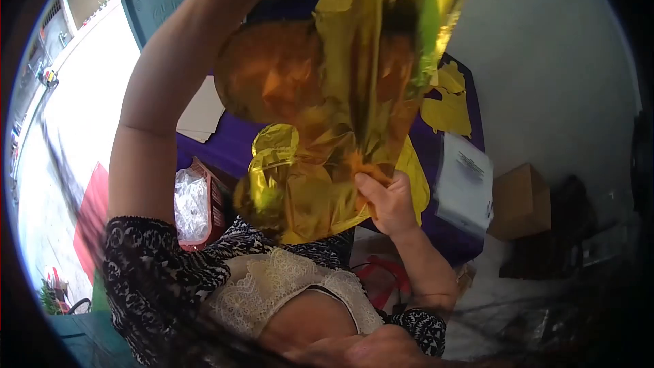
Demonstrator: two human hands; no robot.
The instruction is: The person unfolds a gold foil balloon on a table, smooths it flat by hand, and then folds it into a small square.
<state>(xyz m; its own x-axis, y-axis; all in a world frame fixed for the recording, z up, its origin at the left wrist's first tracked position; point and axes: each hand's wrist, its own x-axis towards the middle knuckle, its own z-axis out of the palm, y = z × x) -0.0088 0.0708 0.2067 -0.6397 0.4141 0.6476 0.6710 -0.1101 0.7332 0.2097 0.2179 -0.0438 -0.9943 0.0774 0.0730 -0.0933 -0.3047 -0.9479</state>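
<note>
A large, crinkled gold foil sheet, like a flat foil balloon (272,71), hangs in front of me from the top edge of the view down to my chest. My right hand (390,201) is closed on its gathered lower middle, thumb on top. My left arm is raised past the foil's upper left side, and my left hand lies beyond the top edge, so its fingers do not show. Behind the foil is a purple-covered table (231,138), with another flat yellow foil piece (449,112) at its far right.
On the table's right side lies a stack of clear plastic bags (464,180), with an open cardboard box (521,201) beyond. A red basket (216,204) with clear plastic wrap is at the left. Pale card sheets (201,112) lie behind it.
</note>
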